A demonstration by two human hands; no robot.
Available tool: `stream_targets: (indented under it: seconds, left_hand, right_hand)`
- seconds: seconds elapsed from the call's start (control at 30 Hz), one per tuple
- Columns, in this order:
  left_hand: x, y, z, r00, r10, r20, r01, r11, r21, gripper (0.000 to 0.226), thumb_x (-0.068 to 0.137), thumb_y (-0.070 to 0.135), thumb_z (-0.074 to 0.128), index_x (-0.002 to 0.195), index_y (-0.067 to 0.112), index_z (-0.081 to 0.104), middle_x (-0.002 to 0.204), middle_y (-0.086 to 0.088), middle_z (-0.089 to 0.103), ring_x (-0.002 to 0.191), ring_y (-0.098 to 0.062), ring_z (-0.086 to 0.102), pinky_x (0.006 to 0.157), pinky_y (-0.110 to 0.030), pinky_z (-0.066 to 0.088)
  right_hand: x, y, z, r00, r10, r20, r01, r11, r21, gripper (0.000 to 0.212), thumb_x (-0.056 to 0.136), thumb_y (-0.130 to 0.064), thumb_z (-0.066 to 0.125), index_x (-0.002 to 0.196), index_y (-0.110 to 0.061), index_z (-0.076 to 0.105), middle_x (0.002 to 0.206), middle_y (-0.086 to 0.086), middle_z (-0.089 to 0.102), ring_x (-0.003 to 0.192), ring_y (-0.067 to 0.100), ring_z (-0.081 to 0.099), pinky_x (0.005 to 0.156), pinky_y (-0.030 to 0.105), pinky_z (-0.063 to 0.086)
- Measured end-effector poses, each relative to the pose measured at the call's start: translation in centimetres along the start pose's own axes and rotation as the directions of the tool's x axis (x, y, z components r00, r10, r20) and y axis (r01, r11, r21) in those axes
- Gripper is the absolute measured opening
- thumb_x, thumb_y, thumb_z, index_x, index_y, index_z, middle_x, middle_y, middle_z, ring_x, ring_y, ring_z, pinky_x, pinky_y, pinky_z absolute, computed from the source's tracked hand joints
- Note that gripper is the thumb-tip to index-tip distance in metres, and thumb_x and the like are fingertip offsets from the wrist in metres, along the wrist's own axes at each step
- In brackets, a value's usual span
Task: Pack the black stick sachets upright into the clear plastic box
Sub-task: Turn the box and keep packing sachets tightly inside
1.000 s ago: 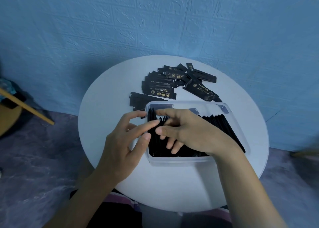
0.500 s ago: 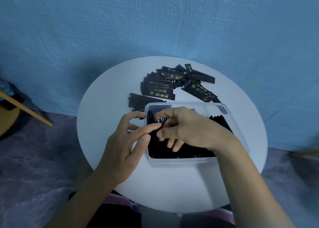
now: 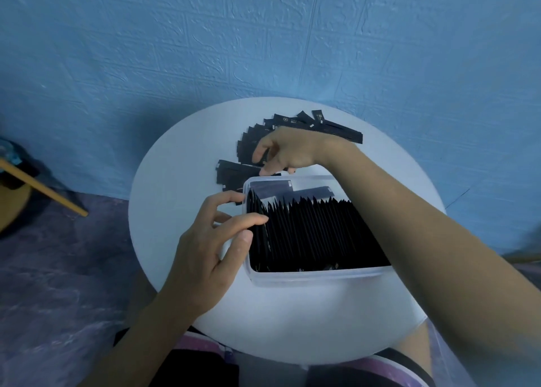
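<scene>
The clear plastic box point(image 3: 307, 275) sits on the round white table point(image 3: 292, 322), with a long row of black stick sachets point(image 3: 316, 234) standing upright inside. At the box's left end my left hand point(image 3: 205, 255) has its straight fingers touching the first upright sachets and its thumb by the rim. Beyond the box, my right hand point(image 3: 292, 149) hangs over the loose sachet pile point(image 3: 339, 130), fingers curled down onto it. Whether it holds one is hidden. Another loose sachet point(image 3: 231, 176) lies flat beside the box's far left corner.
A blue textured wall stands right behind the table. A wooden bar point(image 3: 44, 190) juts in at the left above the purple floor. My right forearm crosses above the box's right half. My lap shows below the table's near edge.
My right hand has left the box and reached back to the loose pile. My left hand has stayed at the box's left end. The camera has shifted a little.
</scene>
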State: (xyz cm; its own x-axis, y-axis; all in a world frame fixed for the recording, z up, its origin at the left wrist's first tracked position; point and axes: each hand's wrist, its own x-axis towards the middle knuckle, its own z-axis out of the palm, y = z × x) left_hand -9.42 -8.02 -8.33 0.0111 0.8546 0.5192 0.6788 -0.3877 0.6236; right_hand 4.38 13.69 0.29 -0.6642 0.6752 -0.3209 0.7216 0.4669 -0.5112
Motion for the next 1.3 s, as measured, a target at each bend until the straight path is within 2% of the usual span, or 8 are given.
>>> stream_targets:
  seconds: [0.17, 0.47, 0.73, 0.97, 1.03, 1.13, 1.23, 1.3]
  left_hand:
    - [0.1, 0.0, 0.0, 1.0, -0.002, -0.006, 0.002, 1.0, -0.001, 0.036, 0.101, 0.035, 0.041, 0.118, 0.026, 0.072, 0.135, 0.002, 0.051, 0.091, 0.002, 0.057, 0.077, -0.004, 0.04]
    - [0.0, 0.1, 0.0, 1.0, 0.004, -0.016, -0.004, 1.0, -0.006, 0.036, 0.101, 0.035, 0.042, 0.116, 0.025, 0.073, 0.136, 0.003, 0.05, 0.091, 0.0, 0.058, 0.076, -0.005, 0.041]
    - [0.0, 0.1, 0.0, 1.0, 0.006, -0.021, -0.007, 1.0, -0.009, 0.036, 0.101, 0.034, 0.042, 0.116, 0.025, 0.073, 0.136, 0.002, 0.051, 0.09, -0.003, 0.059, 0.076, -0.006, 0.042]
    - [0.0, 0.0, 0.0, 1.0, 0.004, -0.016, -0.005, 1.0, -0.012, 0.036, 0.101, 0.035, 0.042, 0.116, 0.025, 0.073, 0.136, 0.002, 0.051, 0.089, -0.002, 0.059, 0.075, -0.006, 0.042]
    - [0.0, 0.0, -0.1, 1.0, -0.002, -0.015, 0.001, 1.0, -0.013, 0.037, 0.102, 0.036, 0.041, 0.116, 0.025, 0.073, 0.136, 0.002, 0.051, 0.09, -0.003, 0.059, 0.076, -0.006, 0.041]
    - [0.0, 0.1, -0.1, 1.0, -0.007, -0.011, 0.007, 1.0, -0.012, 0.038, 0.102, 0.037, 0.04, 0.117, 0.026, 0.073, 0.136, 0.003, 0.051, 0.091, -0.002, 0.059, 0.079, -0.005, 0.04]
    - [0.1, 0.2, 0.0, 1.0, -0.002, -0.013, 0.002, 1.0, -0.006, 0.038, 0.102, 0.036, 0.04, 0.117, 0.024, 0.073, 0.136, 0.002, 0.051, 0.091, 0.0, 0.059, 0.078, -0.004, 0.04]
    - [0.1, 0.2, 0.0, 1.0, -0.004, -0.017, 0.004, 1.0, -0.006, 0.038, 0.101, 0.036, 0.041, 0.116, 0.024, 0.073, 0.136, 0.002, 0.051, 0.091, -0.001, 0.059, 0.078, -0.004, 0.041]
  right_hand:
    - [0.9, 0.8, 1.1, 0.995, 0.043, 0.094, -0.032, 0.993, -0.111, 0.044, 0.078, -0.033, 0.085, 0.114, -0.022, 0.062, 0.086, -0.014, 0.05, 0.075, 0.004, 0.049, 0.068, 0.027, 0.039]
    - [0.3, 3.3, 0.0, 0.991, 0.1, -0.091, -0.11, 0.987, -0.117, 0.023, 0.087, -0.014, 0.077, 0.104, -0.017, 0.061, 0.085, -0.007, 0.054, 0.072, 0.009, 0.05, 0.06, 0.026, 0.039]
    - [-0.1, 2.8, 0.0, 0.995, 0.083, -0.056, -0.091, 0.985, -0.149, 0.012, 0.09, -0.007, 0.069, 0.091, -0.02, 0.068, 0.077, -0.011, 0.06, 0.071, 0.003, 0.053, 0.063, 0.019, 0.038]
    - [-0.5, 3.0, -1.0, 0.97, 0.065, -0.234, -0.088, 0.992, -0.087, 0.011, 0.089, -0.018, 0.071, 0.084, -0.026, 0.066, 0.089, -0.007, 0.068, 0.09, 0.016, 0.063, 0.08, 0.028, 0.044]
    - [-1.1, 2.8, -1.6, 0.985, 0.059, -0.165, -0.061, 0.998, -0.009, 0.007, 0.089, -0.015, 0.072, 0.09, -0.021, 0.069, 0.087, -0.005, 0.066, 0.084, 0.014, 0.06, 0.074, 0.027, 0.047]
    - [-1.7, 2.5, -1.6, 0.992, 0.118, 0.033, -0.114, 0.989, -0.097, 0.014, 0.092, -0.006, 0.064, 0.1, -0.016, 0.071, 0.09, 0.001, 0.066, 0.075, 0.012, 0.056, 0.059, 0.021, 0.046]
    - [-1.9, 2.5, -1.2, 0.981, 0.188, 0.057, -0.169, 0.955, -0.243, 0.031, 0.093, 0.001, 0.05, 0.107, -0.019, 0.069, 0.096, 0.002, 0.065, 0.069, 0.013, 0.057, 0.054, 0.021, 0.045]
    - [-1.8, 2.7, -1.1, 0.979, 0.199, 0.037, -0.18, 0.943, -0.28, 0.028, 0.094, -0.003, 0.05, 0.105, -0.023, 0.066, 0.099, 0.0, 0.063, 0.064, 0.012, 0.056, 0.053, 0.022, 0.043]
